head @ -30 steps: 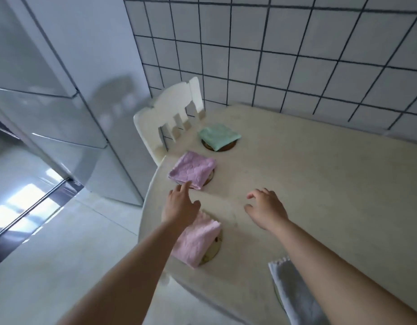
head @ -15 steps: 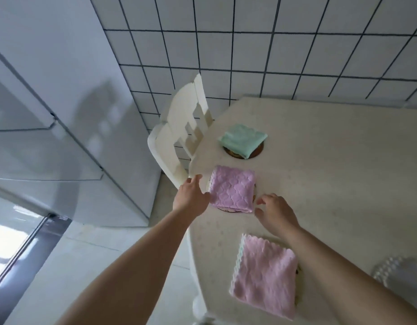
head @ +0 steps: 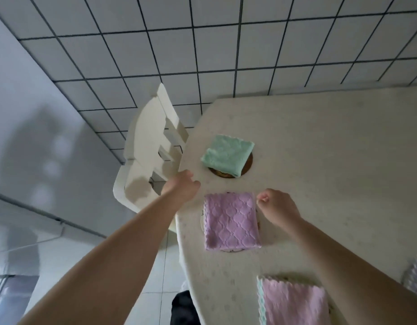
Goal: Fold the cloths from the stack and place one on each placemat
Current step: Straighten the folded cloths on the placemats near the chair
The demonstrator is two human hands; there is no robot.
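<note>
A folded purple cloth (head: 231,222) lies on a round placemat (head: 202,222) near the table's left edge. Beyond it, a folded green cloth (head: 227,155) covers a brown round placemat (head: 248,164). A folded pink cloth (head: 294,302) lies at the near edge. My left hand (head: 181,187) hovers just past the purple cloth's far left corner, fingers loosely curled, holding nothing. My right hand (head: 276,208) sits beside the cloth's right edge, its fingers curled near the far right corner; whether they pinch the cloth is unclear.
The cream table (head: 331,184) stands against a white tiled wall (head: 202,43). A white chair (head: 151,156) is pushed up at the table's left side. A blurred pale cloth (head: 415,275) shows at the right edge. A fridge front (head: 27,172) fills the left.
The view has swung closer and over the table. Both hands slid toward the far corners of the purple cloth, which lies straighter on its placemat.
</note>
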